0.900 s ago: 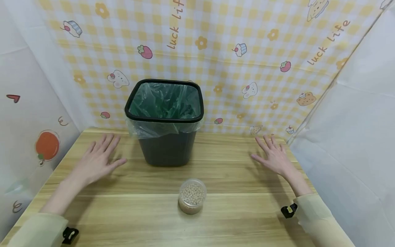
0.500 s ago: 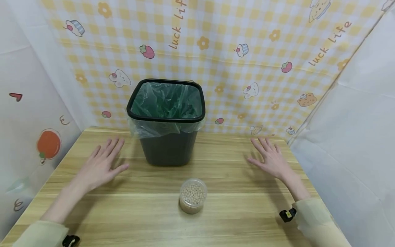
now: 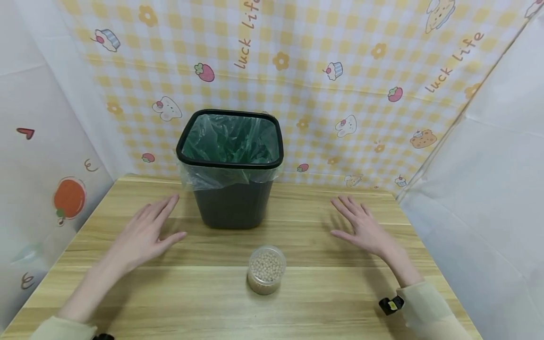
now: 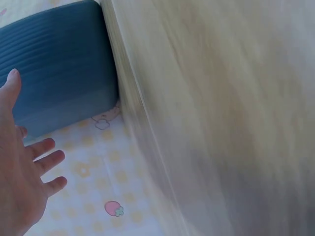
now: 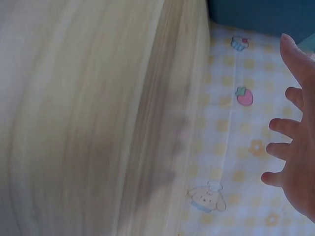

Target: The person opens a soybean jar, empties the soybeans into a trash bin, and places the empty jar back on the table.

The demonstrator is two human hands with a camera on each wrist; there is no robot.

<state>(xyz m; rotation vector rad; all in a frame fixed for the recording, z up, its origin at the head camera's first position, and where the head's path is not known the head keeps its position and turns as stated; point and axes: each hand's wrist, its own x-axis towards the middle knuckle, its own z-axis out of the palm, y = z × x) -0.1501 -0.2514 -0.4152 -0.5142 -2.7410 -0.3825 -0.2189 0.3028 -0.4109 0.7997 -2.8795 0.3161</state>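
A clear round tub [image 3: 266,270] full of small pale beige balls stands on the wooden table in the middle of the head view. Behind it is a dark trash can [image 3: 231,205], upright, with a thin translucent bag [image 3: 204,175] folded over its black rim. My left hand [image 3: 142,236], fingers extended and thumb spread, is over the table left of the can and holds nothing. On the other side my right hand [image 3: 365,229] hovers with spread fingers, also holding nothing. Both wrist views show the palms, the left hand [image 4: 22,172] and the right hand [image 5: 295,132], with bare fingers.
The wooden tabletop [image 3: 191,302] reaches back to a yellow checkered cloth [image 3: 314,108] hung behind the can. White sheets [image 3: 480,198] flank the table on both sides. A small black device [image 3: 391,305] sits at the right sleeve cuff.
Both hands have moved inward toward the middle and slightly nearer the front edge. The tub and trash can stay in place; the head view has shifted slightly.
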